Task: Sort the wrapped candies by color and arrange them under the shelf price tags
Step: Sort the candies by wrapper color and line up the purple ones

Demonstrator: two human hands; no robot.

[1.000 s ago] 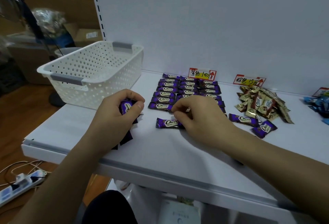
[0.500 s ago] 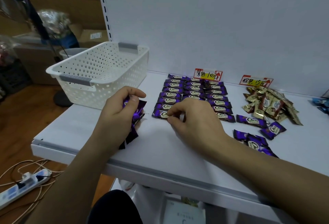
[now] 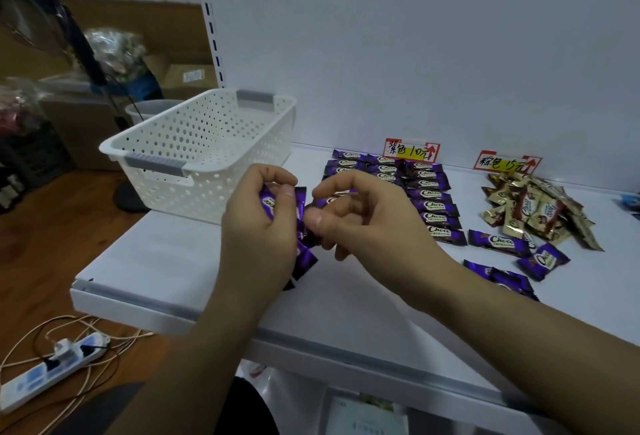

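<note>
Holding purple candies [image 3: 268,204] in our left hand [image 3: 256,230], we pinch one of them with our right hand [image 3: 367,223].

blue candies [image 3: 631,201] cut by edge, purple rows [image 3: 431,194] partly behind right hand [image 3: 367,218]

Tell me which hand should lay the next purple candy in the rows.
Right, probably. The right hand pinches one candy and sits beside the purple rows; the left hand is full, gripping the candy bunch farther from them.
</note>
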